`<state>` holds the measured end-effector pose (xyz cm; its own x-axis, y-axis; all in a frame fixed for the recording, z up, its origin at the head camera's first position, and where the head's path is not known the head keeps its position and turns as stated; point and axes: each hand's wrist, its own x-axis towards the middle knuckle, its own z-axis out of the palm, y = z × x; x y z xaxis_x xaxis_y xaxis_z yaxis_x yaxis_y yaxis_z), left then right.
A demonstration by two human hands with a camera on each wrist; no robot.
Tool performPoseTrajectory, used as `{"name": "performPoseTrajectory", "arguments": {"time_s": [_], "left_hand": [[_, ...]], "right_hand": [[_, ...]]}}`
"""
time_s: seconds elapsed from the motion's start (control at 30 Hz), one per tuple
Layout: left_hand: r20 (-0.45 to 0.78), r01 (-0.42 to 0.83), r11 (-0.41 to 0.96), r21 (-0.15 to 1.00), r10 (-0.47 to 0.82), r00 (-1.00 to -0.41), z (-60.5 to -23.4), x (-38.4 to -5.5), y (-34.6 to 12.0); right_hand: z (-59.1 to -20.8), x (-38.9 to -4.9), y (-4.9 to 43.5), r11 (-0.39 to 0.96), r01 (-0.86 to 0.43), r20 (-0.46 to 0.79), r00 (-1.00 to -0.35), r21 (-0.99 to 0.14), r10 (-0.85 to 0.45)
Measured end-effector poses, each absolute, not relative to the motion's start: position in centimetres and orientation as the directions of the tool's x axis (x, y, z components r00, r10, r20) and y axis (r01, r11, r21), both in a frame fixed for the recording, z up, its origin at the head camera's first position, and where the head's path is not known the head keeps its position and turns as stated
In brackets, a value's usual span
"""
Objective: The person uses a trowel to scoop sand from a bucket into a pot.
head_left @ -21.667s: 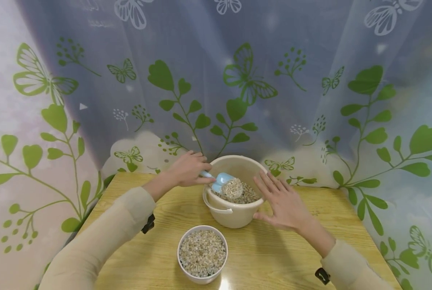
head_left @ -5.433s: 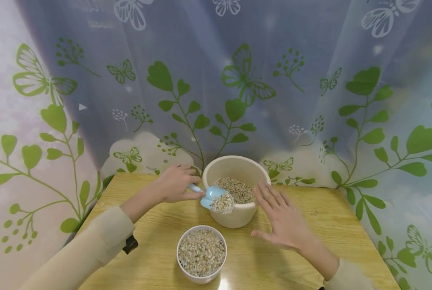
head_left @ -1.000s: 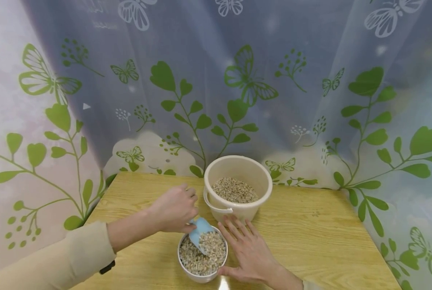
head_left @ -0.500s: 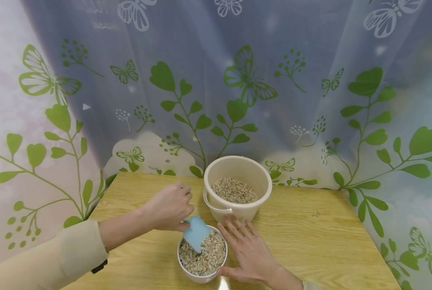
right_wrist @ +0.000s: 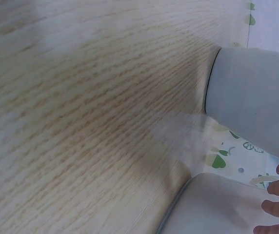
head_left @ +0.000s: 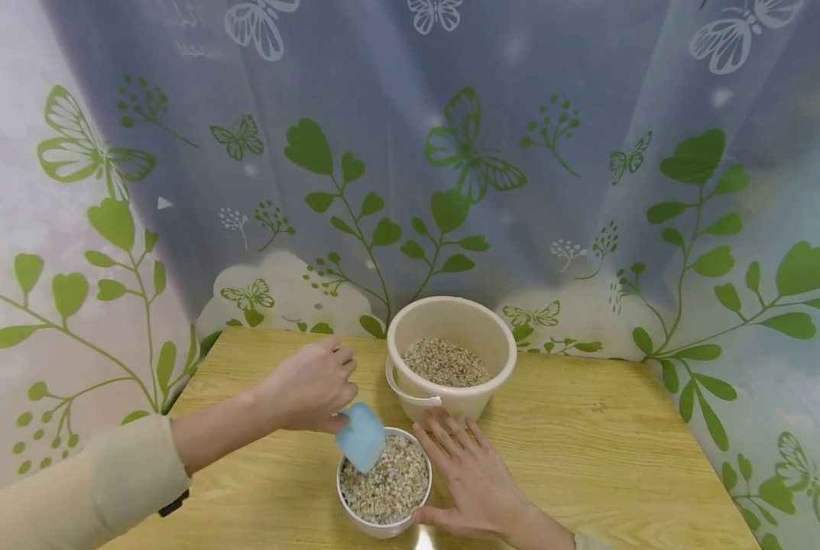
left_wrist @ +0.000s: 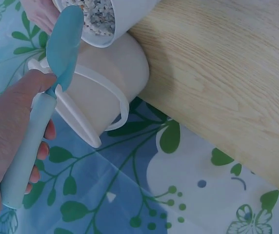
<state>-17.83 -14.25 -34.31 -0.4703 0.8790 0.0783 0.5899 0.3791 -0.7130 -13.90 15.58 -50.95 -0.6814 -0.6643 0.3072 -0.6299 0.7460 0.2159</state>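
Observation:
My left hand [head_left: 306, 386] grips the handle of a light blue scoop [head_left: 361, 437], which is turned over with its back upward. The scoop's tip hangs over the left side of a white bowl [head_left: 380, 528] full of small mixed gravel [head_left: 399, 481]. In the left wrist view, my thumb lies along the upper end of the scoop handle [left_wrist: 29, 146] and my fingers curl behind it. On the bowl's right, my right hand [head_left: 474, 481] has its fingers spread, with the thumb right at the rim.
Behind the bowl stands a cream bucket [head_left: 468, 403] partly filled with the same gravel, its handle [head_left: 415, 399] hanging down on the left. Both containers are on a wooden table [head_left: 588, 443]. A curtain [head_left: 382, 153] printed with leaves and butterflies surrounds the back and sides.
Earlier the scoop carried gravel over the bucket; over the last second it tips over above the bowl and draws back left. My right hand has moved from the bucket to the bowl.

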Motion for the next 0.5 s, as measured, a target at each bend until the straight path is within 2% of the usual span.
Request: {"name": "performPoseTrajectory", "arguments": {"time_s": [0.23,0.5], "left_hand": [[0.077,0.599,0.405,-0.69,0.865,-0.495,-34.3,-18.0,-14.8],[0.156,0.612,0.493,-0.619,0.84,-0.52,-35.0,-18.7,-16.4]], "right_hand": [[-51.0,-13.8,15.6,0.746,-0.627,0.31,-0.68,0.224,-0.665],[-50.0,-13.5,16.1,0.754,-0.61,0.284,-0.698,0.245,-0.657]]}}
